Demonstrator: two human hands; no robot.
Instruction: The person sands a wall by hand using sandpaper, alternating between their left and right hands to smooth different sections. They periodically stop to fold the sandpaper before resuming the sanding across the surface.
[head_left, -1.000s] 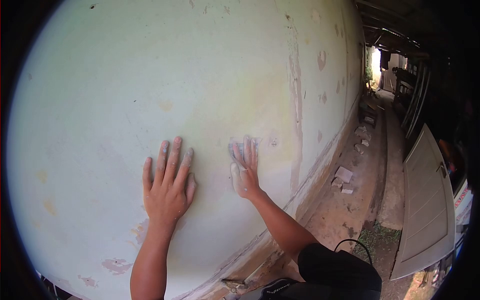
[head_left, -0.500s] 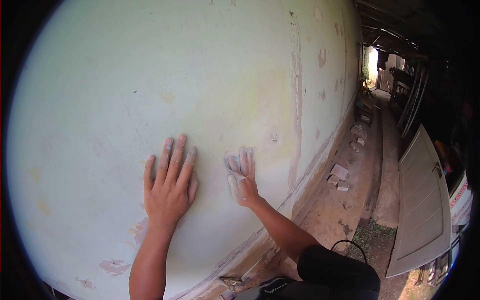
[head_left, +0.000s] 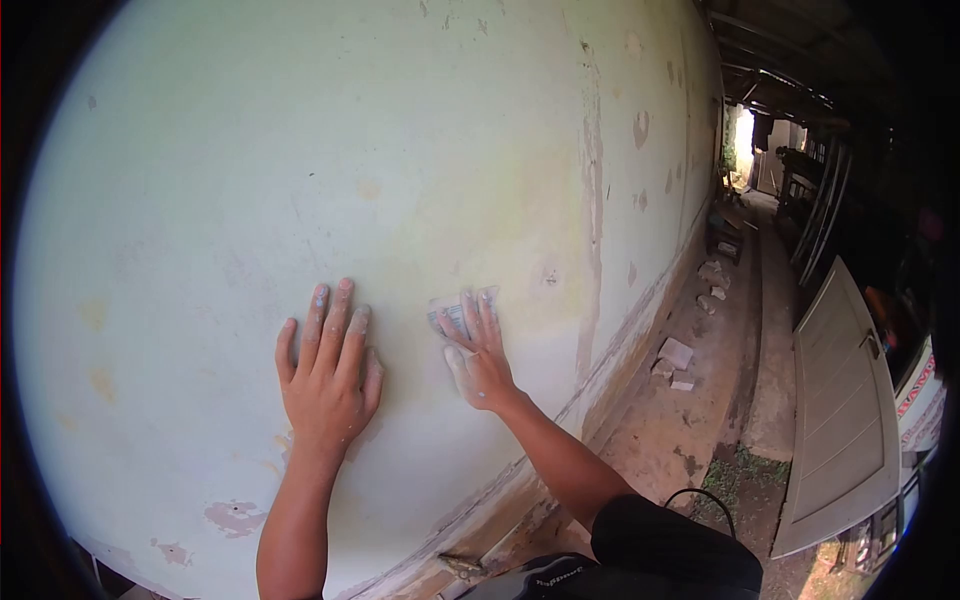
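A pale green wall (head_left: 230,170) with worn, patchy paint fills most of the view. Flat against it rests my left hand (head_left: 328,375), fingers stretched out, dusty at the tips and holding nothing. To its right, my right hand (head_left: 482,362) presses a small piece of sandpaper (head_left: 453,316) to the wall. Printing shows on the sandpaper's back between the fingers; its rough side is hidden against the paint. White dust coats the right thumb and fingers.
A concrete walkway (head_left: 660,440) runs along the wall's foot at right, with broken white chunks (head_left: 676,352) lying on it. Beyond it leans a pale door panel (head_left: 840,420). Low green plants (head_left: 738,475) grow near the door's base.
My right hand and the sandpaper have shifted slightly left and up on the wall, showing more of the sheet. My left hand appears a little further left. The view has turned slightly.
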